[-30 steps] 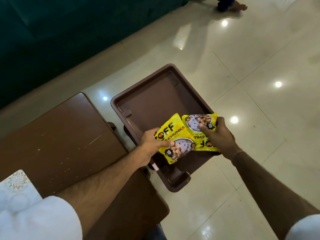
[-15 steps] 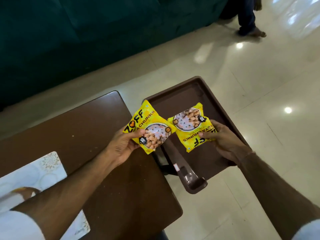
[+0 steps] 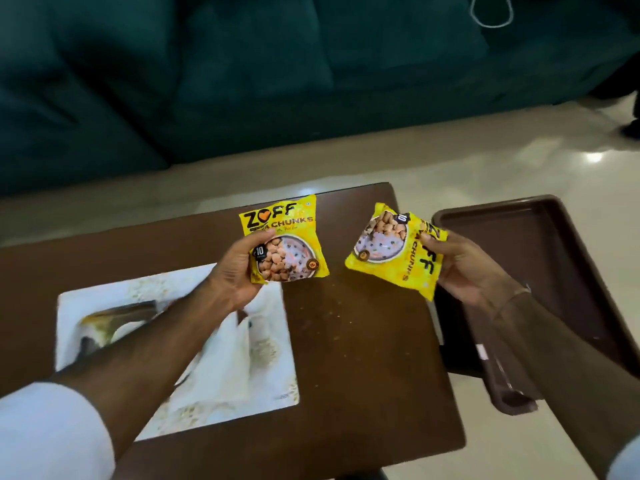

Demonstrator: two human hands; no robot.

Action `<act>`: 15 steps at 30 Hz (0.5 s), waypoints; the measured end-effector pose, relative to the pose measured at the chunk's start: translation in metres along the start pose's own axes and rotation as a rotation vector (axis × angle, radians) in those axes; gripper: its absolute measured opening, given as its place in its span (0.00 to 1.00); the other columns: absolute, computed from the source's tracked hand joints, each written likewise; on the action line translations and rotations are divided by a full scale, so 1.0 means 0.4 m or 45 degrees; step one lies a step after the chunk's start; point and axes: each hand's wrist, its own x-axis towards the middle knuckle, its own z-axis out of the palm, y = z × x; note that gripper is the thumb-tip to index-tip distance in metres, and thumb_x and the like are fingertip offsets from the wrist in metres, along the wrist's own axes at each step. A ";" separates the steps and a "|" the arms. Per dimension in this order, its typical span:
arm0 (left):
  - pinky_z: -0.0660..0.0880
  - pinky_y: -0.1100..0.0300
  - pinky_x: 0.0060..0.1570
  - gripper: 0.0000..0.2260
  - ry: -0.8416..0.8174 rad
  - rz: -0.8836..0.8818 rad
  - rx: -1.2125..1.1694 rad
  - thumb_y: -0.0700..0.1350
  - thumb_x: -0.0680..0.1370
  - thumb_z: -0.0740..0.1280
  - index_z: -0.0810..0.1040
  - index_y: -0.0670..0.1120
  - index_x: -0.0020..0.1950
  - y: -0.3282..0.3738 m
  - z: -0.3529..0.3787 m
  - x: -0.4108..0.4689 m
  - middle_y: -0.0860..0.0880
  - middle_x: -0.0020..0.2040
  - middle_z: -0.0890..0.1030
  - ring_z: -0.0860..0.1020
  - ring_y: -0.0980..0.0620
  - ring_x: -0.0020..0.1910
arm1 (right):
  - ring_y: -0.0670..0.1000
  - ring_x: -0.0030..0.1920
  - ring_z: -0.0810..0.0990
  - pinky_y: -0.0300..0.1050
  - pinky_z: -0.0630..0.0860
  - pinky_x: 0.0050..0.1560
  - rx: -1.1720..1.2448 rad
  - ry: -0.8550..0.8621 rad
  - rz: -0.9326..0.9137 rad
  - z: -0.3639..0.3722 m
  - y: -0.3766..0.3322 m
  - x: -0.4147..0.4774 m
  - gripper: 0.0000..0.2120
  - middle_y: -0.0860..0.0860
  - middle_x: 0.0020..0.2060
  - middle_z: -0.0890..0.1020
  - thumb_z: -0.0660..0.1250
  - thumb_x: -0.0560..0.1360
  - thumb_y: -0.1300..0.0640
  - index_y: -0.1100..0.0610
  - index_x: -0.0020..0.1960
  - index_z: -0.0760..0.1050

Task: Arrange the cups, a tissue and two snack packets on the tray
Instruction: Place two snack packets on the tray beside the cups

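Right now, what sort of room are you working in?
Probably a living room or lounge: a dark green sofa runs behind a low brown wooden table, on a glossy tiled floor. Each hand holds a yellow snack packet.

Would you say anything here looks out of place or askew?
Yes. The brown tray sits off the table's right edge, lower and tilted rather than flat on the table. The right hand holds its snack packet turned sideways, while the left hand's packet is upright. No spills show.
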 end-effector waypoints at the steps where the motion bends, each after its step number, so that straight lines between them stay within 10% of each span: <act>1: 0.81 0.43 0.53 0.10 0.020 0.016 -0.016 0.46 0.74 0.70 0.85 0.42 0.50 0.020 -0.050 -0.017 0.40 0.51 0.85 0.84 0.40 0.50 | 0.61 0.60 0.81 0.62 0.77 0.63 -0.049 -0.025 0.040 0.044 0.010 0.013 0.22 0.62 0.63 0.80 0.66 0.77 0.62 0.63 0.70 0.71; 11: 0.81 0.41 0.50 0.14 0.270 0.139 -0.055 0.44 0.70 0.73 0.83 0.41 0.54 0.105 -0.504 -0.189 0.37 0.51 0.85 0.85 0.38 0.47 | 0.51 0.39 0.86 0.48 0.83 0.38 -1.106 -0.293 0.022 0.471 0.100 0.085 0.02 0.52 0.42 0.87 0.66 0.80 0.58 0.53 0.52 0.76; 15: 0.82 0.42 0.49 0.16 0.420 0.226 -0.061 0.42 0.70 0.74 0.81 0.44 0.58 0.108 -0.659 -0.247 0.40 0.52 0.85 0.85 0.39 0.49 | 0.58 0.47 0.86 0.56 0.82 0.52 -1.506 -0.464 0.034 0.607 0.145 0.104 0.06 0.57 0.49 0.86 0.67 0.80 0.56 0.58 0.54 0.79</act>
